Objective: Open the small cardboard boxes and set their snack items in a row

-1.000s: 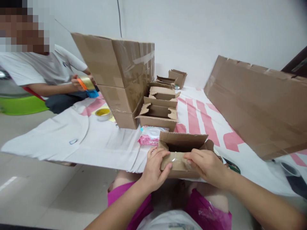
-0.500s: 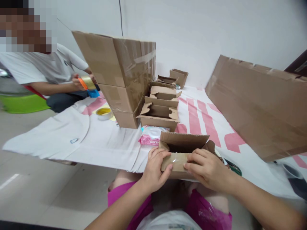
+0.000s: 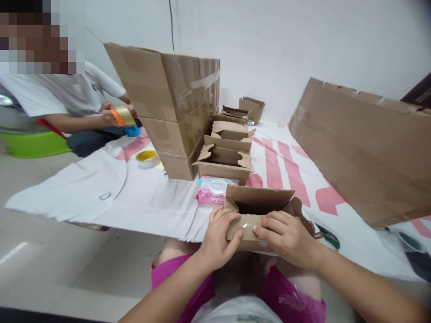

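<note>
While your left hand (image 3: 220,234) stayed clamped on the front flap (image 3: 248,234) of the open carton (image 3: 259,199), your right hand (image 3: 288,235), gripping there too, slid inward along the clear tape (image 3: 246,224), apparently pressing it flatter; the carton sat at the near edge of the table (image 3: 158,220).

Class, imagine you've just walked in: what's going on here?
The person's left hand grips the near side of an open cardboard box, and the right hand rests on it too. A pink packet lies between it and a row of open boxes. At left, another person holds a tape dispenser.
</note>
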### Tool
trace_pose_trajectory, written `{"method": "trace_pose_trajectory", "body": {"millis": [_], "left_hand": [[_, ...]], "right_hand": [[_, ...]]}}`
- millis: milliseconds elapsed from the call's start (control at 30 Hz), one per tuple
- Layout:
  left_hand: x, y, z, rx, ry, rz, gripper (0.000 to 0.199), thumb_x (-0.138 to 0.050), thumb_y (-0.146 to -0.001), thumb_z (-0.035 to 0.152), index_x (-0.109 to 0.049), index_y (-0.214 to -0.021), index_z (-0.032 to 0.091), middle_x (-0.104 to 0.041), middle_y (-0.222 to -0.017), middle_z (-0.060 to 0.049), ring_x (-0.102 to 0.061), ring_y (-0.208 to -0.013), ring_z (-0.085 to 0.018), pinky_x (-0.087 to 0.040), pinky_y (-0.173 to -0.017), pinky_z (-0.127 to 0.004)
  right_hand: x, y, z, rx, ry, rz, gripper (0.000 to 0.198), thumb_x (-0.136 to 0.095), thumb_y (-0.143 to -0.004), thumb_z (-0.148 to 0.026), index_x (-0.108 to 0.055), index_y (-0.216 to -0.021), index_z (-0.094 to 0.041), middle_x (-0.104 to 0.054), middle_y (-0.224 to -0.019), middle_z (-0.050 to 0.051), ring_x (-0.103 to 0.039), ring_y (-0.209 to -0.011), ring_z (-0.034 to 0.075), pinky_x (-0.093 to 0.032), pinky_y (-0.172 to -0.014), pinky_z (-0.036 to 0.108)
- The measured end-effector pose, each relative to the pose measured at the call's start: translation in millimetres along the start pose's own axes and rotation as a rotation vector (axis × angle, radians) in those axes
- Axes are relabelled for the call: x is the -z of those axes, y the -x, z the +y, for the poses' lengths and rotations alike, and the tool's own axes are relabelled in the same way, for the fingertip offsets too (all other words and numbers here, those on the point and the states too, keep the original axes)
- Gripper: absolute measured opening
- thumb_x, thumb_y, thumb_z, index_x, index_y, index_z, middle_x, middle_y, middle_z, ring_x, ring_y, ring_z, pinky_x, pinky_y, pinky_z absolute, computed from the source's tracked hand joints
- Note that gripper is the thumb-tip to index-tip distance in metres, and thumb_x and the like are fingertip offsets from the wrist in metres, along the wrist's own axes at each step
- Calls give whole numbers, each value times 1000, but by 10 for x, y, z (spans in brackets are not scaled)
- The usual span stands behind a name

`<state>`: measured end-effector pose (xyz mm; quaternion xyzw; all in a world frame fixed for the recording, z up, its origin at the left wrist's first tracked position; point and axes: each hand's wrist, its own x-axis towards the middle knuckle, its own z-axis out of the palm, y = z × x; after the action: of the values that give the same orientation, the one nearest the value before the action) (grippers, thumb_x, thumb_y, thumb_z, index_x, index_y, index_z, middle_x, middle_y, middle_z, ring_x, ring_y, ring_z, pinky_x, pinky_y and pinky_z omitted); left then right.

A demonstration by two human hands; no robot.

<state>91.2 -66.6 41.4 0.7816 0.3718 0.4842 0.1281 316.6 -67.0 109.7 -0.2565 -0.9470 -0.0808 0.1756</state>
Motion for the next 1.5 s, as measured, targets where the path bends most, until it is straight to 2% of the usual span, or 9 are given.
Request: {"method": "trace_pose_trajectory", "body": {"millis": [233,333,467,633,833,1000,1133,1233,1500], "left_hand": [[2,-13,-4,-16,-3,10,28,-53,-85,21,-50,-113,20,-64,-101,-9,-59,-99,-25,-43,-92,-45],[4,-9,-9,-21,-3,7,29,-54,-85,21,-49,-114,20,-64,-101,-9,-59,-99,-25,-43,-92,-45],[4,1,-13,-22,-6,5,29,-53,-86,22,-50,-114,20,-65,-101,-9,-60,-98,-25,-43,-92,-46],[0,11,-19,-15,-4,10,29,-54,-85,22,-50,-114,20,-65,-101,-9,-60,-99,-25,-42,-93,-46],[5,3,-14,-19,-4,13,29,-54,-85,22,-50,-114,20,-66,-102,-9,-60,-99,-26,-42,-93,-46],[1,-9,-5,-16,-1,8,28,-53,-86,22,-50,-114,20,-65,-101,-9,-60,-99,-25,-43,-93,-46],[1,-9,-2,-9,-4,2,27,-53,-86,22,-51,-113,20,-65,-101,-9,-59,-99,-25,-43,-93,-46],[3,-4,-5,-5,-10,0,27,-54,-85,22,-52,-112,20,-66,-101,-9,-60,-98,-25,-43,-93,-46],[8,-1,-10,-5,-4,-15,28,-54,-85,23,-52,-112,20,-65,-102,-10,-60,-100,-26,-43,-93,-46]], "right_hand": [[-34,-27,-44,10,-122,138,23,-45,-95,-11,-61,-111,-15,-71,-97,9,-62,-92,21,-52,-75,36],[6,-24,-14,-103,-361,221,28,-38,-94,-8,-61,-106,-19,-69,-104,10,-62,-99,19,-54,-82,35],[125,-30,22,-237,-503,188,24,-36,-94,-8,-57,-95,-20,-64,-88,6,-62,-82,16,-53,-71,29],[145,-33,-20,-256,-346,5,19,-36,-95,-14,-55,-98,-19,-63,-84,5,-59,-72,16,-49,-65,27],[45,-18,-50,-239,-178,1,17,-47,-98,-27,-60,-89,-20,-60,-72,0,-55,-62,13,-40,-58,26],[98,-124,-66,-73,97,-23,24,-46,-97,-18,-62,-79,-19,-57,-73,4,-50,-69,18,-38,-63,32],[120,-227,-67,37,143,-24,25,-43,-95,-11,-62,-80,-17,-60,-77,8,-54,-80,21,-40,-70,34],[94,-279,-42,65,190,-45,29,-40,-95,-10,-62,-77,-16,-58,-72,7,-52,-74,20,-40,-68,35],[148,-265,76,-14,40,-114,21,-44,-96,-14,-63,-87,-17,-61,-80,5,-53,-71,16,-39,-63,30]]}}
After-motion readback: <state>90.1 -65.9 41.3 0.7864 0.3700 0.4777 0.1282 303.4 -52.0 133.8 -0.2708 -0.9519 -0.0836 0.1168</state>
